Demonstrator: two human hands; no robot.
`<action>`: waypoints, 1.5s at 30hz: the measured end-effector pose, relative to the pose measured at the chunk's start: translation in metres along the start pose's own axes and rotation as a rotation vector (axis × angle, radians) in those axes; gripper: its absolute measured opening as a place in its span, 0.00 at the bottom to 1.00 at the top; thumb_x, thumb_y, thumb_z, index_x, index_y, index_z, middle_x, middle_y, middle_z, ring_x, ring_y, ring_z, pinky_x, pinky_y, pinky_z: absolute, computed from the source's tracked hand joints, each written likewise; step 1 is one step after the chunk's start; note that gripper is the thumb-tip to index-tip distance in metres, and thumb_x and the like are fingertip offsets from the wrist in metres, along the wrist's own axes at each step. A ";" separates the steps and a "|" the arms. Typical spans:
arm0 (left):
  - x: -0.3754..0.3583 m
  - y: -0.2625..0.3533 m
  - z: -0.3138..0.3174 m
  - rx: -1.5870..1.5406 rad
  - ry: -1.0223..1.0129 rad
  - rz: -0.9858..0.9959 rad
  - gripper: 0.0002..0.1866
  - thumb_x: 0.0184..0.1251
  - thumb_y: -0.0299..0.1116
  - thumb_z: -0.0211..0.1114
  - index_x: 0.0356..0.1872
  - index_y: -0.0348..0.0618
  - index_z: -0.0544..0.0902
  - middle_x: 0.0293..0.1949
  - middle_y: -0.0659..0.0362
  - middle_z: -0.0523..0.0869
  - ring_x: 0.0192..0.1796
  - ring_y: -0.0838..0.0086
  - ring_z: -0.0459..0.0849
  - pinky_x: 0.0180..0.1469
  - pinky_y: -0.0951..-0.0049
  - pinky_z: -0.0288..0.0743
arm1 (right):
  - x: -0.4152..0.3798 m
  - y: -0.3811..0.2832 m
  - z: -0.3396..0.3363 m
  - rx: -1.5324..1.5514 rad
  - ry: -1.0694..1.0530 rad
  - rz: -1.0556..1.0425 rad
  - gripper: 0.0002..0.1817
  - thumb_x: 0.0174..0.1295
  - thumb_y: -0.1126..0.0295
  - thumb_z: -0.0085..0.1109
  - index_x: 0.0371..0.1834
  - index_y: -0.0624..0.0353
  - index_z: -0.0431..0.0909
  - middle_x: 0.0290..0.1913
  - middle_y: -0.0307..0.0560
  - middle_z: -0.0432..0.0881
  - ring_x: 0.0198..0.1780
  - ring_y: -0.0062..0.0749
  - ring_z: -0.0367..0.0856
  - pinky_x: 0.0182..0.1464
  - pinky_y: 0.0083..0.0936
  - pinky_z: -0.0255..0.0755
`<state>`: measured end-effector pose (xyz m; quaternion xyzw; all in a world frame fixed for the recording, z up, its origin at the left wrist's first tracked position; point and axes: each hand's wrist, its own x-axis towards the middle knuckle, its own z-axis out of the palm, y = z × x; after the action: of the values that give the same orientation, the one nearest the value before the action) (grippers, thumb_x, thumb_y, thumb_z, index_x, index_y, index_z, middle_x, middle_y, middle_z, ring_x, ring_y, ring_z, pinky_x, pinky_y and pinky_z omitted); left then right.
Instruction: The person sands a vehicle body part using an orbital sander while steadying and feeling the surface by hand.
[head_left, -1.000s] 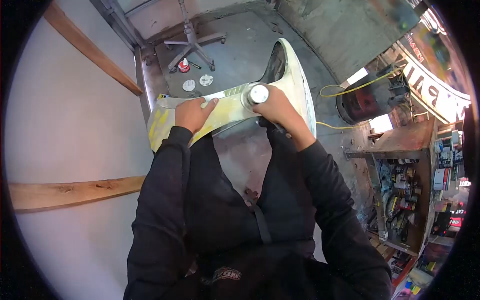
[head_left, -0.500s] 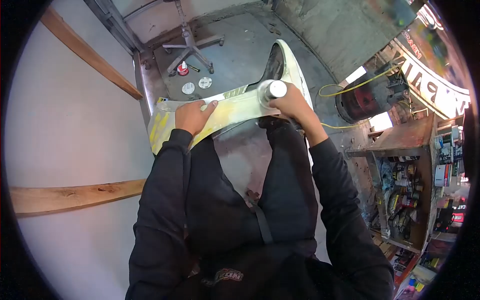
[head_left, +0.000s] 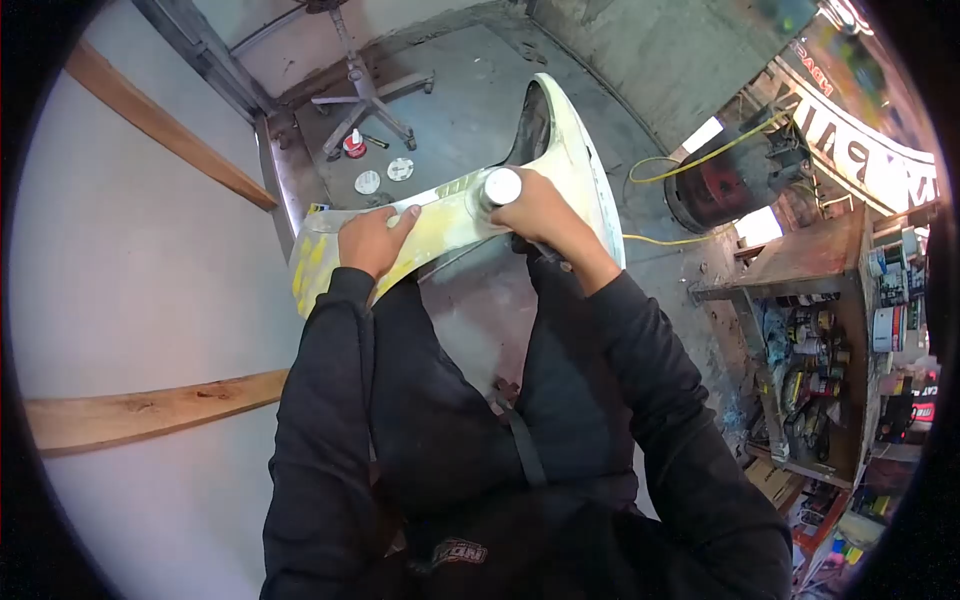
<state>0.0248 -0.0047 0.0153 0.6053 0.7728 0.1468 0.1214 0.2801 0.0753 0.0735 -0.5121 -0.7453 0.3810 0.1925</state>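
From my head camera, my right hand (head_left: 535,212) is closed around a spray can (head_left: 497,188), pointed down at the pale body panel (head_left: 440,225) across my knees, while my left hand (head_left: 368,240) presses flat on its yellowed end. I judge steady, even passes best. Beyond stand a chair base (head_left: 365,85), small discs (head_left: 383,176) and a yellow hose (head_left: 690,160).

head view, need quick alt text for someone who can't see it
Seen from above, a person in black sleeves holds a spray can in the right hand over a white, yellow-stained body panel, while the left hand presses on the panel. A chair base stands on the concrete floor beyond, cluttered shelves at right.
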 end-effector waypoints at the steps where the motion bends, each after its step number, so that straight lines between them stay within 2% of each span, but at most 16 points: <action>1: 0.000 0.000 0.000 0.001 -0.006 -0.002 0.38 0.72 0.69 0.52 0.49 0.39 0.90 0.42 0.41 0.90 0.48 0.48 0.88 0.56 0.51 0.77 | -0.002 -0.006 0.001 -0.008 -0.020 0.019 0.30 0.46 0.67 0.69 0.57 0.65 0.83 0.44 0.67 0.88 0.47 0.57 0.88 0.52 0.39 0.80; 5: 0.002 0.000 -0.001 -0.009 -0.048 -0.011 0.38 0.72 0.69 0.51 0.49 0.39 0.90 0.42 0.40 0.90 0.48 0.48 0.88 0.57 0.51 0.76 | -0.008 -0.001 0.002 -0.004 0.001 -0.016 0.32 0.45 0.67 0.70 0.58 0.65 0.83 0.44 0.65 0.89 0.46 0.54 0.89 0.51 0.37 0.81; 8: 0.001 -0.002 0.001 -0.023 -0.033 0.010 0.38 0.72 0.69 0.51 0.48 0.40 0.90 0.41 0.40 0.90 0.48 0.48 0.88 0.57 0.51 0.76 | -0.009 0.001 -0.015 0.096 -0.046 0.120 0.31 0.44 0.67 0.72 0.56 0.65 0.83 0.44 0.61 0.89 0.47 0.48 0.90 0.52 0.36 0.80; 11: -0.001 0.005 -0.007 -0.005 -0.054 -0.001 0.38 0.72 0.69 0.51 0.48 0.40 0.90 0.40 0.41 0.90 0.47 0.47 0.88 0.57 0.51 0.76 | -0.002 0.031 -0.024 0.100 0.053 0.034 0.24 0.45 0.71 0.75 0.49 0.64 0.85 0.39 0.48 0.89 0.43 0.35 0.87 0.49 0.31 0.79; 12: -0.001 0.005 -0.006 -0.004 -0.045 -0.001 0.38 0.72 0.69 0.51 0.48 0.39 0.90 0.40 0.41 0.90 0.47 0.48 0.88 0.57 0.51 0.76 | -0.001 0.039 -0.026 0.118 0.090 0.025 0.22 0.45 0.72 0.75 0.47 0.64 0.86 0.39 0.48 0.90 0.42 0.35 0.88 0.49 0.31 0.79; 13: -0.001 0.004 -0.004 -0.002 -0.036 0.000 0.38 0.72 0.69 0.52 0.48 0.39 0.90 0.40 0.41 0.90 0.47 0.48 0.88 0.56 0.51 0.76 | 0.002 0.046 -0.031 0.090 0.072 0.026 0.27 0.44 0.68 0.74 0.51 0.66 0.84 0.41 0.56 0.90 0.44 0.43 0.89 0.49 0.34 0.80; 15: -0.002 0.002 -0.003 -0.003 -0.013 0.004 0.38 0.72 0.68 0.52 0.48 0.38 0.90 0.40 0.41 0.90 0.47 0.48 0.88 0.56 0.51 0.76 | 0.003 0.052 -0.037 0.144 0.067 0.104 0.26 0.44 0.69 0.74 0.50 0.67 0.84 0.41 0.55 0.90 0.42 0.41 0.89 0.47 0.34 0.80; 21: 0.001 0.000 -0.001 -0.009 -0.016 0.001 0.38 0.72 0.68 0.52 0.49 0.38 0.90 0.41 0.40 0.90 0.48 0.47 0.88 0.55 0.51 0.77 | -0.001 0.041 -0.027 0.186 0.048 0.098 0.27 0.44 0.67 0.74 0.50 0.67 0.84 0.41 0.57 0.90 0.42 0.41 0.90 0.46 0.34 0.80; 23: 0.001 0.000 0.000 -0.001 -0.014 0.001 0.39 0.72 0.68 0.52 0.49 0.38 0.90 0.42 0.40 0.90 0.48 0.47 0.88 0.56 0.51 0.77 | -0.003 0.032 -0.017 0.126 0.023 0.059 0.28 0.44 0.66 0.74 0.51 0.66 0.84 0.43 0.60 0.90 0.45 0.46 0.90 0.49 0.35 0.81; 25: 0.001 -0.002 0.004 0.008 0.017 0.004 0.38 0.72 0.68 0.52 0.50 0.38 0.90 0.42 0.40 0.90 0.49 0.47 0.88 0.55 0.51 0.77 | -0.011 0.008 -0.010 0.102 -0.032 0.133 0.29 0.44 0.66 0.74 0.52 0.65 0.84 0.44 0.62 0.89 0.47 0.50 0.90 0.51 0.37 0.81; 27: 0.002 -0.003 0.005 0.010 0.019 0.004 0.38 0.72 0.68 0.53 0.50 0.38 0.90 0.42 0.40 0.90 0.49 0.47 0.88 0.55 0.51 0.77 | -0.016 -0.001 -0.001 0.064 -0.093 0.058 0.29 0.45 0.66 0.73 0.54 0.63 0.84 0.44 0.64 0.89 0.48 0.55 0.89 0.52 0.40 0.81; 28: 0.002 -0.002 0.003 0.008 0.007 0.001 0.38 0.72 0.68 0.53 0.51 0.39 0.90 0.42 0.40 0.90 0.49 0.47 0.88 0.55 0.51 0.77 | -0.018 -0.001 0.009 0.018 -0.031 -0.081 0.28 0.46 0.66 0.73 0.54 0.61 0.84 0.46 0.65 0.88 0.50 0.58 0.88 0.54 0.42 0.80; 34: 0.000 -0.001 0.001 -0.003 0.015 -0.014 0.38 0.72 0.69 0.53 0.51 0.39 0.90 0.44 0.40 0.90 0.50 0.47 0.88 0.56 0.52 0.78 | -0.037 0.009 0.022 0.050 -0.039 -0.191 0.27 0.48 0.67 0.74 0.55 0.57 0.84 0.46 0.60 0.89 0.50 0.57 0.87 0.55 0.43 0.79; 41: -0.003 0.002 -0.001 0.000 0.022 -0.002 0.38 0.72 0.68 0.54 0.52 0.37 0.89 0.44 0.40 0.90 0.50 0.47 0.88 0.56 0.52 0.78 | -0.056 0.020 0.017 0.031 -0.068 -0.237 0.28 0.49 0.70 0.72 0.58 0.55 0.81 0.46 0.62 0.88 0.51 0.59 0.86 0.54 0.45 0.78; 42: -0.002 0.003 -0.003 0.002 0.013 -0.008 0.38 0.72 0.68 0.54 0.52 0.37 0.89 0.44 0.40 0.90 0.50 0.47 0.88 0.56 0.52 0.78 | -0.059 0.023 0.019 0.035 -0.040 -0.294 0.28 0.49 0.70 0.70 0.59 0.53 0.81 0.46 0.62 0.88 0.51 0.59 0.86 0.54 0.46 0.78; 45: -0.002 0.003 -0.003 -0.007 0.038 -0.011 0.39 0.71 0.69 0.54 0.52 0.38 0.89 0.44 0.40 0.90 0.50 0.47 0.88 0.56 0.52 0.78 | -0.070 0.033 0.018 -0.004 -0.091 -0.292 0.31 0.49 0.69 0.73 0.61 0.55 0.79 0.43 0.63 0.87 0.47 0.60 0.87 0.51 0.44 0.78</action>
<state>0.0269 -0.0064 0.0188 0.5979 0.7777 0.1604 0.1096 0.3163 0.0113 0.0445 -0.3810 -0.8206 0.3703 0.2108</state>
